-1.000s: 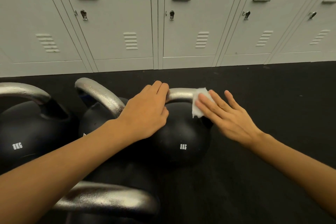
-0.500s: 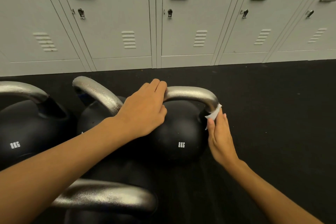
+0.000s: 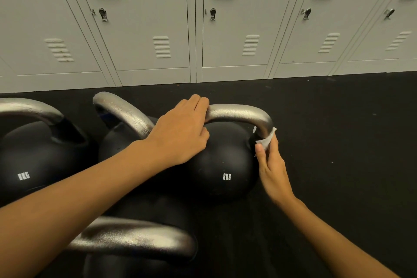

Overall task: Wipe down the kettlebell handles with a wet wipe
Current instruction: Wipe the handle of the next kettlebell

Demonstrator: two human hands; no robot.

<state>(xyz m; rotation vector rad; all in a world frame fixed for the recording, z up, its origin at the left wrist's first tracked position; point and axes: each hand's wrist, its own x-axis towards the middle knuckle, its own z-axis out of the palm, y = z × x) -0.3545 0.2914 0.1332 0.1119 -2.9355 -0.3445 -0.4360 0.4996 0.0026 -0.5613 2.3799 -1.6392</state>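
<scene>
Left hand (image 3: 180, 133) grips handle (image 3: 237, 113) of the right-hand kettlebell (image 3: 223, 165) | right hand (image 3: 274, 169) pinches wipe (image 3: 266, 140) at handle's right foot | progress: one handle under way; three others apparently left

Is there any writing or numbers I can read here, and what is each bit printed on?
"8KG": white print on the black kettlebell whose handle the hands are on.
"8KG": white print on the black kettlebell on the left, slightly blurred.
No readable text shows on the grey lockers, the wipe or the other kettlebells.
</scene>
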